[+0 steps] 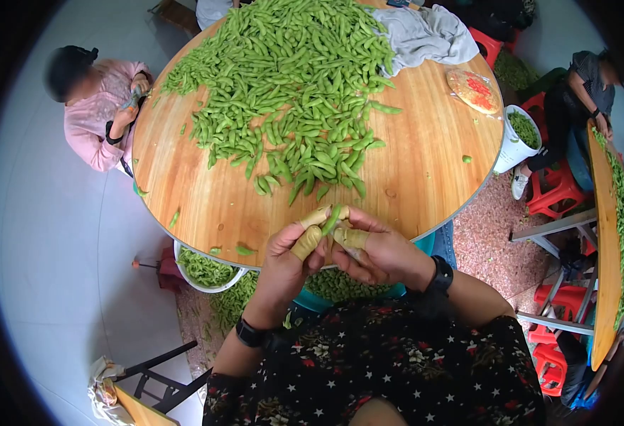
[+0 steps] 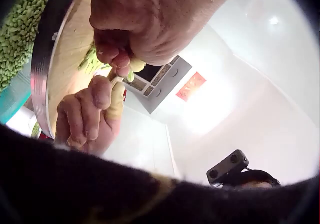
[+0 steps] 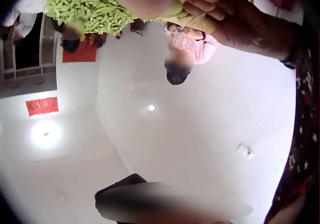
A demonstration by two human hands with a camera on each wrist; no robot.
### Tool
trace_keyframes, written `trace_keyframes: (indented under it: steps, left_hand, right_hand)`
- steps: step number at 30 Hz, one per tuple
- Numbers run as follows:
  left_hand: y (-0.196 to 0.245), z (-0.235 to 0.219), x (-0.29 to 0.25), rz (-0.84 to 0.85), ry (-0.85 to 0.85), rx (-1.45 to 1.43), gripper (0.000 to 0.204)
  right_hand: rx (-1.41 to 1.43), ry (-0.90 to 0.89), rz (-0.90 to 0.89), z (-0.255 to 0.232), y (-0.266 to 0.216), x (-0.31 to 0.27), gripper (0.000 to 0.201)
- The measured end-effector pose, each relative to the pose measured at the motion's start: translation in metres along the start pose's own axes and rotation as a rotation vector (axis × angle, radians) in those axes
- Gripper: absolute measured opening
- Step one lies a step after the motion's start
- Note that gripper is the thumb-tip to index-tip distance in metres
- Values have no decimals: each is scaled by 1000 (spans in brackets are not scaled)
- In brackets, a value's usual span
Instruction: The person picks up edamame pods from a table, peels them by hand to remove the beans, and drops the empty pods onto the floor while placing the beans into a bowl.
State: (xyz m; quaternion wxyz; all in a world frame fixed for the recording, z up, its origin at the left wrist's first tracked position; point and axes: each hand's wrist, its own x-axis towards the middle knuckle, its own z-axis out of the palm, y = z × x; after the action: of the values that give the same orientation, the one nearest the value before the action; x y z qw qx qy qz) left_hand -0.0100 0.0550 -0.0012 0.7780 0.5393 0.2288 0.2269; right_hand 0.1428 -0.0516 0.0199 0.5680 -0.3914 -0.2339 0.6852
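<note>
- Head view: left hand (image 1: pixel 283 259) and right hand (image 1: pixel 376 252) meet at the near edge of the round wooden table (image 1: pixel 425 163), both pinching one green pod (image 1: pixel 332 219); tan finger covers (image 1: pixel 308 243) sit on the pinching fingers.
- Left wrist view: only this view shows the fingers from below, curled round the pod (image 2: pixel 131 69) under the table rim.
- Right wrist view: mostly ceiling; the pod is not clear.
- Pod: slim, bright green, held upright between the fingertips.
- Counts: one large pile of pods (image 1: pixel 291 85), one grey cloth (image 1: pixel 425 32), one white bucket (image 1: pixel 514 138), two seated people.
</note>
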Motion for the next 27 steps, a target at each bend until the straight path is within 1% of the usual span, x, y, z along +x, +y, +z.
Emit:
trace_keyframes:
  steps: [1, 2, 3, 4, 5, 7, 8, 10, 14, 16, 19, 20, 21, 22, 23, 24, 25, 27]
  left_hand:
    - [-1, -1, 1, -36, -1, -71, 31]
    - [0, -2, 1, -35, -5, -72, 31]
    - [3, -3, 1, 2, 39, 33, 30]
    - [4, -5, 1, 38, 86, 137, 30]
    - [4, -8, 1, 37, 86, 136, 30]
    - [2, -12, 1, 211, 13, 371, 30]
    - [2, -11, 1, 208, 14, 372, 30]
    - [4, -9, 3, 318, 11, 502, 30]
    - [8, -9, 3, 366, -9, 584, 30]
    - [12, -8, 4, 527, -23, 807, 29]
    - [13, -7, -1, 563, -58, 807, 27]
    - [10, -8, -3, 561, -56, 807, 27]
    - [6, -8, -4, 237, -77, 389, 28]
    - [3, -7, -4, -82, -93, -31, 28]
    - [3, -4, -3, -81, -98, -30, 28]
    - [3, -1, -2, -71, -59, -19, 27]
    - [4, 1, -2, -62, -18, -8, 26]
    - [9, 0, -2, -33, -26, 11, 23]
  right_hand:
    - [-1, 3, -2, 0, -2, -2, 19]
    - [-93, 58, 25, 0, -6, -4, 21]
    - [-184, 112, 52, 0, -10, -6, 22]
    - [-185, 115, 50, -1, -11, -7, 22]
    - [-204, 127, 31, -1, -11, -9, 23]
    - [-222, 139, 14, -1, -10, -9, 23]
    - [-233, 141, 10, 0, -9, -9, 22]
    - [-245, 144, 5, 1, -9, -9, 21]
    - [-255, 154, 5, 4, -10, -8, 18]
    - [-248, 155, 9, 5, -11, -8, 17]
    - [-303, 103, -9, 4, -12, -11, 17]
    - [-237, 83, 18, 4, -10, -10, 18]
    - [-168, 65, 43, 3, -8, -10, 18]
    - [-167, 65, 43, 1, -5, -9, 18]
    - [-52, 59, 72, -1, -4, -6, 19]
    - [62, 53, 104, -2, -2, -5, 20]
    - [62, 54, 106, -1, -4, -7, 20]
    - [-72, 266, 3, 2, -9, -9, 19]
